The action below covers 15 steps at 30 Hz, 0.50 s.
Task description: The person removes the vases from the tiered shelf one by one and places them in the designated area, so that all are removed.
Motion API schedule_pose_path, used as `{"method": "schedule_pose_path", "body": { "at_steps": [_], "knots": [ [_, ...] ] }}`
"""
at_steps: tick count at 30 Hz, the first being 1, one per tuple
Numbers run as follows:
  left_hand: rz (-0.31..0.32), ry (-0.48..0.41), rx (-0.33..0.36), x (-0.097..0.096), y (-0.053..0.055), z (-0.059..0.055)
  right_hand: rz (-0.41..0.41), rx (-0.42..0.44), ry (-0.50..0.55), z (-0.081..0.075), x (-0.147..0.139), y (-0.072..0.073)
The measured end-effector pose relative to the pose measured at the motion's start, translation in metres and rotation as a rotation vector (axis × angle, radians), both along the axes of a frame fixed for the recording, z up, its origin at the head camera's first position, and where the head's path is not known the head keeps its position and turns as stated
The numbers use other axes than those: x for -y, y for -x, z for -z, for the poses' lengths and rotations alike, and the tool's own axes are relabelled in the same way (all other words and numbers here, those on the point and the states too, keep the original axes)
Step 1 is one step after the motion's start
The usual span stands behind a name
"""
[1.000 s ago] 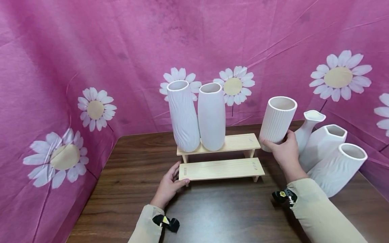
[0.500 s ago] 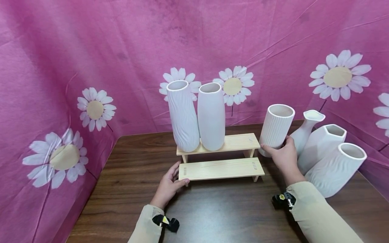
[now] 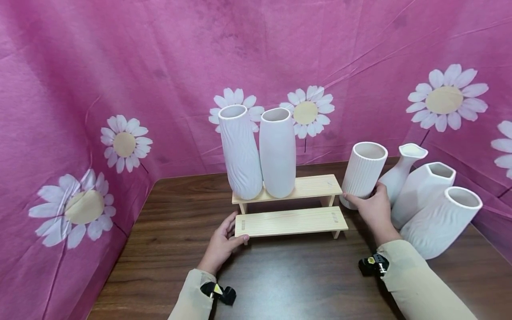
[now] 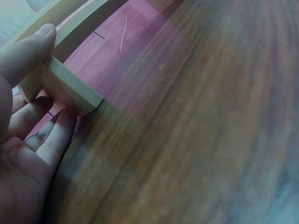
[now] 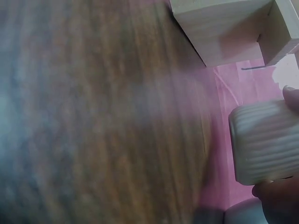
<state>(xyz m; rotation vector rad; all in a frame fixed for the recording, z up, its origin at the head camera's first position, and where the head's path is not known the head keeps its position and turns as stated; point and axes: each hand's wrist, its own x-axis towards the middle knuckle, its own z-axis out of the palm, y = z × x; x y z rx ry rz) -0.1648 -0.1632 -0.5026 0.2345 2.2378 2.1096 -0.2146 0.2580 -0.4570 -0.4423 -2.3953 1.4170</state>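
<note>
My right hand grips a white ribbed cylinder vase low on its body, thumb on the left side and fingers on the right. In the right wrist view the ribbed vase lies between thumb and fingers, its base near the wooden tabletop. My left hand holds the left end of the pale wooden two-step stand, thumb on the lower step's front edge. The left wrist view has the fingers around the stand's leg. On the upper step stand a wavy white vase and a smooth white vase.
Right of my right hand stand a narrow-necked white vase, a faceted white vase and another wavy white vase, close together. A pink daisy-print cloth hangs behind the brown wooden table.
My right hand has lowered the ribbed vase toward the tabletop, and it stands more upright now. The left hand and the stand have stayed in place.
</note>
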Motion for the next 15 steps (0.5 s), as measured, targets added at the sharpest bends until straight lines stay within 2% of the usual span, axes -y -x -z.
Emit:
{"method": "schedule_pose_path", "body": {
  "at_steps": [15],
  "knots": [
    [0.012, 0.013, -0.025, 0.0016, -0.0003, 0.0007, -0.002, 0.037, -0.009, 0.0055, -0.001, 0.0004]
  ]
}}
